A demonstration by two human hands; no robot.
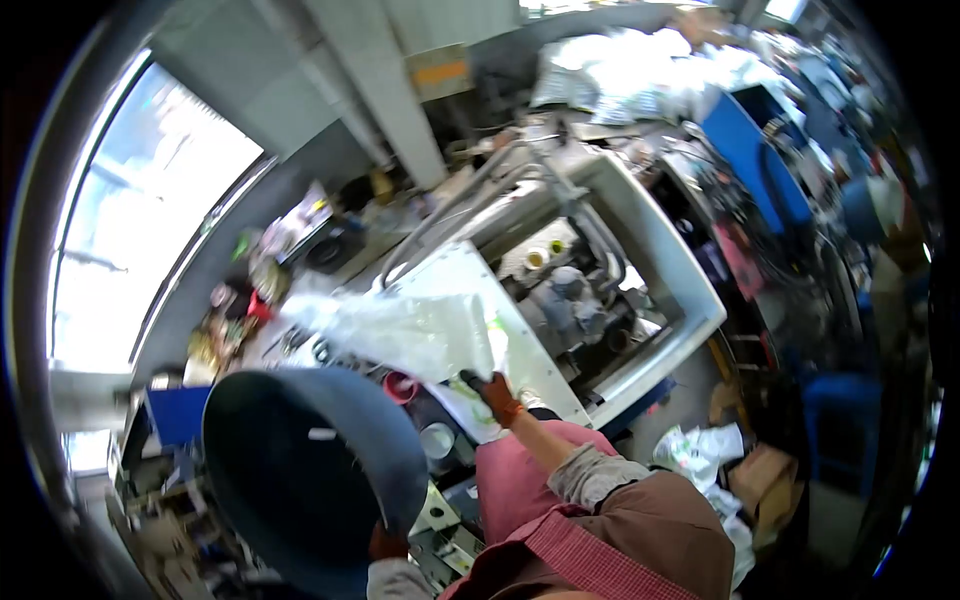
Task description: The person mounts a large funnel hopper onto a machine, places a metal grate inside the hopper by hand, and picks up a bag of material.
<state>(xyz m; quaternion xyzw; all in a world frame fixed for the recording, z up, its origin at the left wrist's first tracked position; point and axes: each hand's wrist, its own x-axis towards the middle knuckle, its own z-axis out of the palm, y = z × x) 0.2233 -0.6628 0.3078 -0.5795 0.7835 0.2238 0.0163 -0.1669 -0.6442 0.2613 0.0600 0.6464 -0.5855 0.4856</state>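
My left hand (388,543), in a reddish-brown glove, grips the near rim of a large dark blue-grey tub (390,440). The tub is tipped so that its dark inside faces me, with a small white patch on the inner wall. My right hand (497,400), in an orange-brown glove with dark fingertips, is closed at the lower corner of a clear plastic bag (430,335). That bag stretches leftward, partly over a white panel (490,290). Below it, a pink-red ring-shaped item (401,387) and a white cup-like item (437,440) show beside the tub.
Beyond the panel, an open white-walled bin (690,310) holds machine parts and a yellow-rimmed round piece. A bent metal tube frame (450,205) arches over it. White sacks (630,75) and a blue box (755,150) stand behind. Crumpled bags (700,450) and cardboard (765,480) lie at right.
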